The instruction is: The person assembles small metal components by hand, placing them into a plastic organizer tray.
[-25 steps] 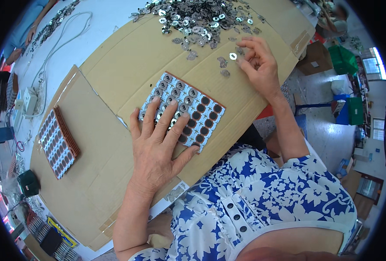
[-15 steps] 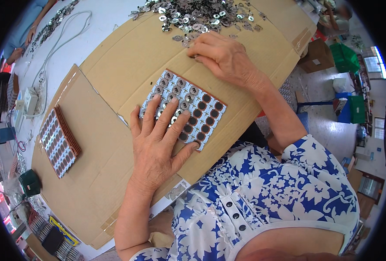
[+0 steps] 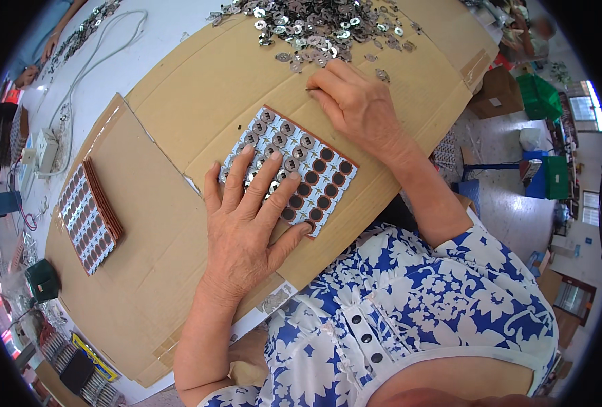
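Board, one, dotted with dark rounds and metal discs; flat on cardboard. Left hand: fingers spread apart, resting on the board, whose bare part lies at 2 o'clock. Right hand: fingers curled inward, clear of the board, which lies at 7 o'clock from them; grip on any piece, cannot tell. Metal pieces, heaped, 12 o'clock from the right fingers. Board stack, 9 o'clock from the left hand.

So my right hand has swung from about two o'clock of the blue-white gridded board to nearer one o'clock. Fingers were spread, now they're bunched toward the thumb. Also, it's now covering where a few loose metal tabs lay, lol.
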Demonstrator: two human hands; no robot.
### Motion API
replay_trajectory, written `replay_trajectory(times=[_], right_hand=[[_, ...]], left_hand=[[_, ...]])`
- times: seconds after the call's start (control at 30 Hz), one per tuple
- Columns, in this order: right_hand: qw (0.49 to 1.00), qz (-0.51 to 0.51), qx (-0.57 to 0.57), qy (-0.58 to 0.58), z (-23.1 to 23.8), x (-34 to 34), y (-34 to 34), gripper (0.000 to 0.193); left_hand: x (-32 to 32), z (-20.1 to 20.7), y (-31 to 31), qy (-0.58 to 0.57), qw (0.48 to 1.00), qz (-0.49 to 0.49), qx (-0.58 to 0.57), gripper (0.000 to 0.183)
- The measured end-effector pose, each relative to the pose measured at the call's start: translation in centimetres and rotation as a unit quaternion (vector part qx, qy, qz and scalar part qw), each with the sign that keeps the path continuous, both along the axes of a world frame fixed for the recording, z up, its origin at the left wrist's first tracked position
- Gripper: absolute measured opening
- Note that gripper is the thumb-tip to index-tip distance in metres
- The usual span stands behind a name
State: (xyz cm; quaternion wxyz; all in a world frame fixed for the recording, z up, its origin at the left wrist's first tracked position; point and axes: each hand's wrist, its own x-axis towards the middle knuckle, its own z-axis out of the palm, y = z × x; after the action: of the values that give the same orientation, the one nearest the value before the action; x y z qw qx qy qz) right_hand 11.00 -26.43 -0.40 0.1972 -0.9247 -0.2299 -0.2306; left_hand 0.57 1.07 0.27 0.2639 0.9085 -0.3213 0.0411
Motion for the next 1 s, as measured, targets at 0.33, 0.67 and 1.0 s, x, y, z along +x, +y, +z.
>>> replay_trajectory(times=[0.33,0.67,1.0], right_hand=[[0.761,0.045,0.529,0.373,2.5,-3.9,-1.3,0.017],[0.733,0.092,0.506,0.445,2.3,-7.3,1.4,0.018],[0.784,0.078,0.402,0.466,2.0,-10.8,4.1,0.015]], left_hand=[[0.0,0.0,0.0,-0.032,0.997,0.014,-0.064,0.073],[1.1,-0.6,1.8,-0.019,0.998,-0.011,-0.057,0.053],[1.6,-1.5,2.9,-0.018,0.995,-0.034,-0.097,0.051]])
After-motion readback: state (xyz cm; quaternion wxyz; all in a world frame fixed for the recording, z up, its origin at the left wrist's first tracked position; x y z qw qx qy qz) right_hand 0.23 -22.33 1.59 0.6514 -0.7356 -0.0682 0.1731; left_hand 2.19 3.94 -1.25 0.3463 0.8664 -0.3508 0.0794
